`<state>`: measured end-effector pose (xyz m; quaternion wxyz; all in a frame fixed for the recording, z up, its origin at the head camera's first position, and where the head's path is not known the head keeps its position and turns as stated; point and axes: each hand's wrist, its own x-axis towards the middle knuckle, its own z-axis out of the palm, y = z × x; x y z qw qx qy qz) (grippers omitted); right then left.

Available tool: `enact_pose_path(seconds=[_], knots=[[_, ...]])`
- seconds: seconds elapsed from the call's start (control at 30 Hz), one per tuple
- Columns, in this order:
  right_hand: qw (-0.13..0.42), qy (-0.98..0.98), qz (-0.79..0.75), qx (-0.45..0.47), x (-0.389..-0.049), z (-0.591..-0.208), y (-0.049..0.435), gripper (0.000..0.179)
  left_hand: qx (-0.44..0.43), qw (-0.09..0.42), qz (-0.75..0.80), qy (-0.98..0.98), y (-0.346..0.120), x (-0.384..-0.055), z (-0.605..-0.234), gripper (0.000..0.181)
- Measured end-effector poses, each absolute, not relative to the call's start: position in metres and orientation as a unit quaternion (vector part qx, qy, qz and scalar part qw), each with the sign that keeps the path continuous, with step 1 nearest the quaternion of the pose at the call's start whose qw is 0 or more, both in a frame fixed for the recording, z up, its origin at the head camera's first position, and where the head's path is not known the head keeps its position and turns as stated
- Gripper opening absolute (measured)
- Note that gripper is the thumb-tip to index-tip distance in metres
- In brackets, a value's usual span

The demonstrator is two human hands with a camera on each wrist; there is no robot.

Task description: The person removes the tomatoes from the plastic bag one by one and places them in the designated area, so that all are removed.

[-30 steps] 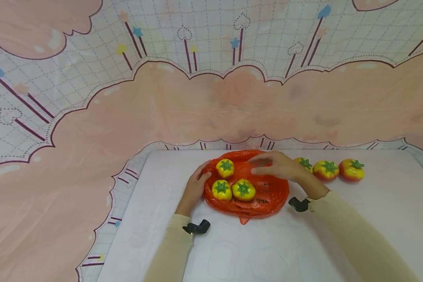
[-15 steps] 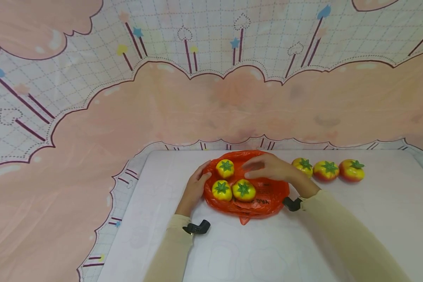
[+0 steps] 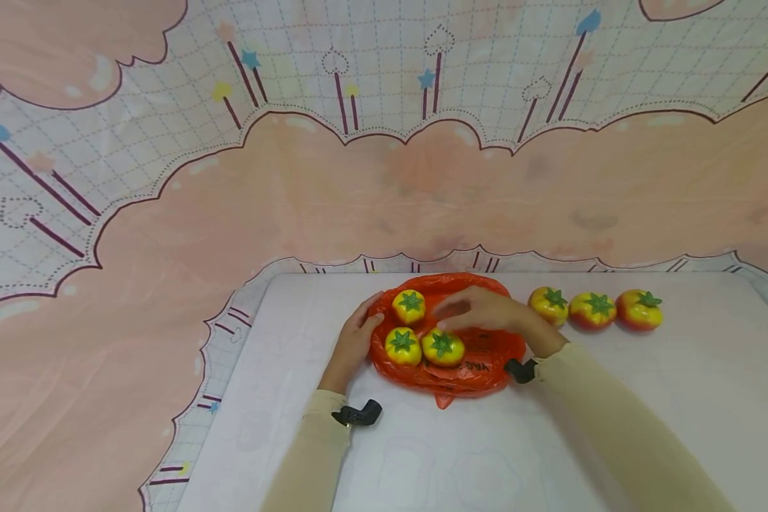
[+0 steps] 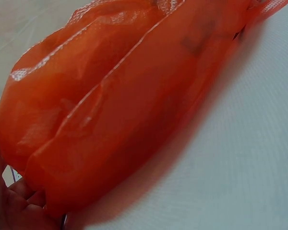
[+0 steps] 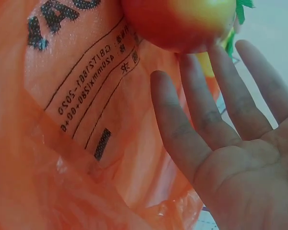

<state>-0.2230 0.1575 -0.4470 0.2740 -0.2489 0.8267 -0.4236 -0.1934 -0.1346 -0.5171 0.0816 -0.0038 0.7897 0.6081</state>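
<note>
A red plastic bag (image 3: 499, 355) lies spread open on the table, with three yellow-and-red toy tomatoes with green star-shaped leaves inside: one at the back (image 3: 408, 307), one at the front left (image 3: 402, 346) and one at the front right (image 3: 444, 346). My left hand (image 3: 353, 341) holds the bag's left side, thumb over the rim; in the left wrist view its curled fingers (image 4: 26, 203) show at the lower-left edge. My right hand (image 3: 483, 311) reaches over the bag with fingers extended, fingertips right at the front-right tomato (image 5: 182, 21).
Three more toy tomatoes stand in a row right of the bag: a near one (image 3: 548, 306), a middle one (image 3: 592, 311) and a far one (image 3: 639, 310). Behind the white table (image 3: 435, 455) hangs a patterned cloth (image 3: 384, 192).
My right hand has moved left and slightly toward me, over the bag to the front-right tomato, uncovering more of the nearest tomato outside. The left hand and bag have stayed put.
</note>
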Motion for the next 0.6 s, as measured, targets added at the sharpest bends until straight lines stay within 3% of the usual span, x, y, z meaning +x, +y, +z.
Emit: enact_pose_path(seconds=[0.6], knots=[[0.323,0.809,-0.423,-0.25,-0.229,-0.46,0.151,0.048,-0.013,0.084,0.611,0.787,-0.133,-0.191,-0.516,0.042]])
